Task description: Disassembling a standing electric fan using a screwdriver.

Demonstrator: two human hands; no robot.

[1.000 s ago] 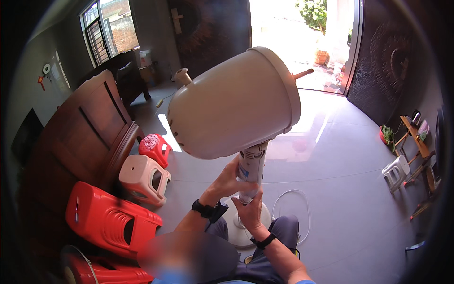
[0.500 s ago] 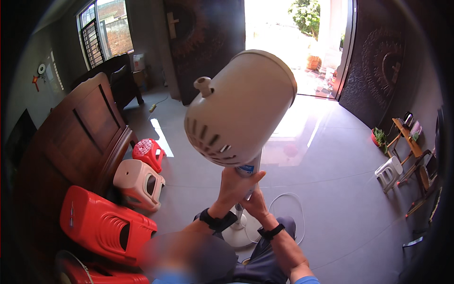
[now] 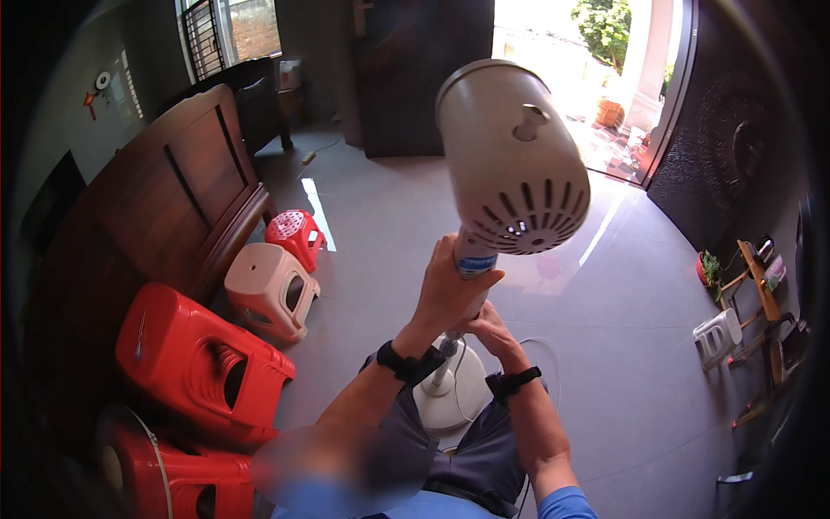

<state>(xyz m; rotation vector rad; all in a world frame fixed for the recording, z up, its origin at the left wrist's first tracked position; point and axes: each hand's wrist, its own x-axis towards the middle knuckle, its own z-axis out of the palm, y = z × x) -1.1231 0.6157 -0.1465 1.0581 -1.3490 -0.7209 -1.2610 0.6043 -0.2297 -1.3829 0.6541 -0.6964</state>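
Fan pole [image 3: 444,363] behind hands [image 3: 454,298]

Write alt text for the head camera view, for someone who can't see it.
Seen from above, a person's left hand grips the neck of a white pedestal fan motor housing, with the right hand on the pole below it, above the fan's round base. Red and pink plastic stools lie on the grey tiled floor to the left.

blue-white label [image 3: 475,264] on fan neck [image 3: 471,251].
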